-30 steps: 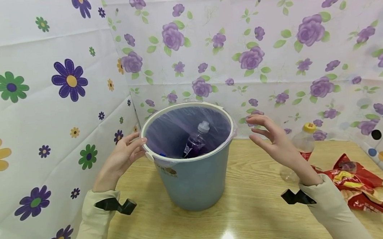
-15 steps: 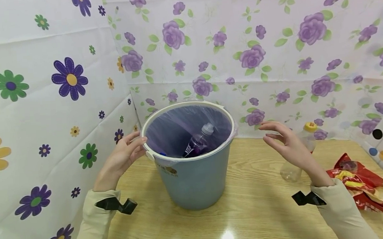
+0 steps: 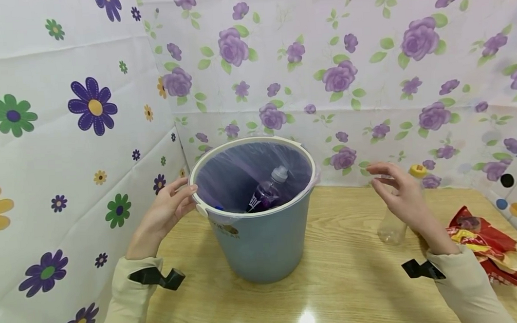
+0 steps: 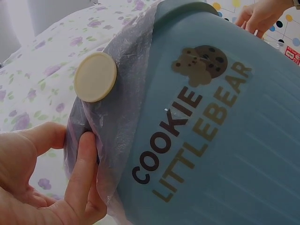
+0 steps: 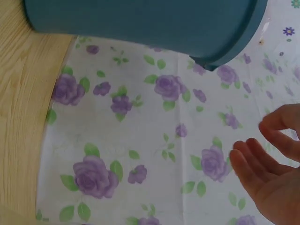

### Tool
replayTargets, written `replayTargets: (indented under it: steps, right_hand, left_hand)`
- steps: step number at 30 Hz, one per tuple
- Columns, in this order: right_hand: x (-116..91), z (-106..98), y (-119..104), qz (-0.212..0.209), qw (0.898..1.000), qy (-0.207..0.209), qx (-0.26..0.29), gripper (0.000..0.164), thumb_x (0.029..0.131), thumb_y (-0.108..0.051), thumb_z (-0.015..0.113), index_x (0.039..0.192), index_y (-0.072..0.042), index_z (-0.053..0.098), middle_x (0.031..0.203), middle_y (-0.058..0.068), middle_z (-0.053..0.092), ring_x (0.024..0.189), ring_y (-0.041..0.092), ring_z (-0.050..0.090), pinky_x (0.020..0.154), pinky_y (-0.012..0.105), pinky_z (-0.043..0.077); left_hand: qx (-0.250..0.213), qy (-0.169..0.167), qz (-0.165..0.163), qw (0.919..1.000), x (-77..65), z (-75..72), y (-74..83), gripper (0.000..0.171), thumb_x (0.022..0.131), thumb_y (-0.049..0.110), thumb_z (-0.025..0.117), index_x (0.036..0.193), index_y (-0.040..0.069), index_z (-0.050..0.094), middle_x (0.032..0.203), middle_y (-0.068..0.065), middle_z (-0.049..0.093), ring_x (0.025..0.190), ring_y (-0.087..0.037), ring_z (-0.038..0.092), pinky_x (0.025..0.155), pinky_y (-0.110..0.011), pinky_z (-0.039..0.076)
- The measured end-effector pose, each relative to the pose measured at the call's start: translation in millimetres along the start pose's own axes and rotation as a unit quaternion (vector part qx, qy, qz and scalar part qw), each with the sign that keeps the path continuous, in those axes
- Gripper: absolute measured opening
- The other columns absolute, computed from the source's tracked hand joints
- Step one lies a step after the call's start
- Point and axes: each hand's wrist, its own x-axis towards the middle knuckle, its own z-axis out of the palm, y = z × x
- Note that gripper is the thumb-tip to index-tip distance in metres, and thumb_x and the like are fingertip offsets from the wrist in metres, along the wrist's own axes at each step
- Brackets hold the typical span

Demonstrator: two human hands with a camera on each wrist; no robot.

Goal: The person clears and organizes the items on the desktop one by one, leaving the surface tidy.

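A blue-grey trash bin (image 3: 263, 244) with a cream rim and a clear plastic liner (image 4: 124, 61) stands upright on the table. My left hand (image 3: 166, 212) holds its left rim. In the left wrist view, the thumb and fingers pinch the rim through the liner, below a cream round knob (image 4: 95, 77). Inside the bin leans a bottle of dark purple drink (image 3: 266, 190) with a whitish cap. To the right, my right hand (image 3: 401, 198) hovers with loosely bent fingers and nothing in it. Behind it stands a clear plastic bottle (image 3: 392, 228) with a yellow cap, partly hidden by the hand.
Crumpled red snack bags (image 3: 486, 247) lie at the right end of the wooden table (image 3: 343, 279). Flower-printed sheets (image 3: 298, 81) close off the back and the left side. A small blue object (image 3: 219, 208) shows inside the bin, mostly hidden by the front rim.
The right hand has moved right, away from the bin, and now overlaps the clear bottle. The purple drink bottle has tipped further right inside the bin. The left hand has stayed on the rim.
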Motion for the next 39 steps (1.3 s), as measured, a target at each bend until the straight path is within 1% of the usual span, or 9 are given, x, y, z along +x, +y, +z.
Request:
replayTargets:
  steps: [3, 9, 14, 22, 27, 31, 34, 37, 39]
  right_hand:
    - [0, -3, 2, -0.008, 0.997, 0.074, -0.036, 0.030, 0.089, 0.009, 0.060, 0.119, 0.002, 0.063, 0.110, -0.004, 0.062, 0.100, -0.011, 0.057, 0.085, 0.001, 0.046]
    - [1, -12, 9, 0.035, 0.975, 0.218, -0.025, 0.027, 0.088, 0.007, 0.059, 0.115, 0.006, 0.064, 0.103, -0.016, 0.063, 0.094, -0.005, 0.060, 0.079, 0.003, 0.048]
    - [-2, -17, 18, 0.089, 0.961, 0.257, -0.048, 0.039, 0.083, 0.004, 0.066, 0.122, 0.005, 0.059, 0.110, -0.013, 0.056, 0.102, -0.003, 0.053, 0.085, 0.006, 0.046]
    - [-11, -23, 22, 0.167, 0.955, 0.229, -0.091, 0.059, 0.082, -0.012, 0.073, 0.136, -0.010, 0.048, 0.120, -0.017, 0.043, 0.110, -0.008, 0.038, 0.095, 0.011, 0.038]
    - [-15, -29, 25, 0.210, 0.951, 0.203, -0.107, 0.067, 0.082, -0.015, 0.075, 0.140, -0.010, 0.042, 0.131, 0.002, 0.044, 0.115, 0.004, 0.038, 0.098, 0.017, 0.036]
    - [-19, -36, 29, 0.278, 0.946, 0.133, -0.099, 0.075, 0.086, -0.023, 0.072, 0.146, -0.006, 0.030, 0.141, 0.019, 0.037, 0.125, 0.030, 0.038, 0.105, 0.039, 0.039]
    - [-22, -41, 34, 0.321, 0.942, 0.050, -0.089, 0.087, 0.088, -0.029, 0.070, 0.151, -0.003, 0.016, 0.144, 0.031, 0.032, 0.126, 0.046, 0.036, 0.099, 0.058, 0.040]
    - [-25, -45, 39, 0.345, 0.935, -0.021, -0.075, 0.099, 0.088, -0.034, 0.070, 0.152, 0.001, 0.004, 0.144, 0.040, 0.026, 0.126, 0.055, 0.033, 0.094, 0.068, 0.040]
    - [-26, -46, 42, 0.361, 0.929, -0.045, -0.070, 0.103, 0.088, -0.037, 0.070, 0.153, 0.000, -0.001, 0.145, 0.041, 0.022, 0.127, 0.057, 0.031, 0.094, 0.069, 0.039]
  left_hand:
    - [0.000, 0.000, 0.001, 1.0000, -0.1, -0.2, -1.1, 0.074, 0.098, 0.017, 0.054, 0.154, 0.000, 0.008, 0.118, -0.002, 0.054, 0.094, -0.003, 0.066, 0.085, -0.015, 0.055]
    - [-0.002, -0.002, 0.005, 1.0000, 0.2, 0.0, -2.2, 0.073, 0.098, 0.017, 0.054, 0.154, -0.001, 0.009, 0.116, -0.001, 0.056, 0.094, -0.003, 0.066, 0.084, -0.014, 0.055]
    - [-0.005, -0.005, 0.007, 1.0000, 1.4, -1.0, -4.1, 0.071, 0.099, 0.016, 0.054, 0.153, -0.001, 0.011, 0.115, -0.001, 0.056, 0.093, -0.003, 0.066, 0.082, -0.013, 0.055]
    - [-0.003, -0.007, 0.008, 0.9999, 2.2, -1.0, -6.1, 0.071, 0.098, 0.017, 0.054, 0.153, -0.001, 0.012, 0.119, -0.002, 0.053, 0.096, -0.003, 0.065, 0.083, -0.013, 0.055]
    - [-0.001, -0.003, 0.006, 1.0000, 2.1, -0.6, -6.0, 0.072, 0.098, 0.017, 0.054, 0.153, 0.000, 0.012, 0.119, -0.002, 0.053, 0.096, -0.002, 0.065, 0.084, -0.014, 0.055]
    - [-0.001, 0.000, 0.005, 1.0000, 1.9, -0.6, -5.5, 0.072, 0.098, 0.017, 0.055, 0.153, 0.000, 0.013, 0.118, -0.001, 0.053, 0.096, -0.002, 0.065, 0.083, -0.014, 0.055]
    - [-0.002, -0.002, 0.005, 1.0000, 1.8, -1.1, -5.1, 0.072, 0.098, 0.017, 0.055, 0.153, 0.000, 0.012, 0.117, -0.001, 0.054, 0.095, -0.003, 0.065, 0.083, -0.014, 0.055]
    - [-0.005, -0.004, 0.007, 1.0000, 1.8, -1.4, -4.5, 0.073, 0.098, 0.016, 0.054, 0.154, 0.000, 0.010, 0.117, -0.002, 0.053, 0.095, -0.003, 0.066, 0.083, -0.014, 0.055]
    - [-0.005, -0.004, 0.007, 1.0000, 2.0, -1.6, -4.0, 0.074, 0.098, 0.017, 0.054, 0.154, 0.000, 0.009, 0.118, -0.002, 0.053, 0.095, -0.002, 0.066, 0.083, -0.014, 0.055]
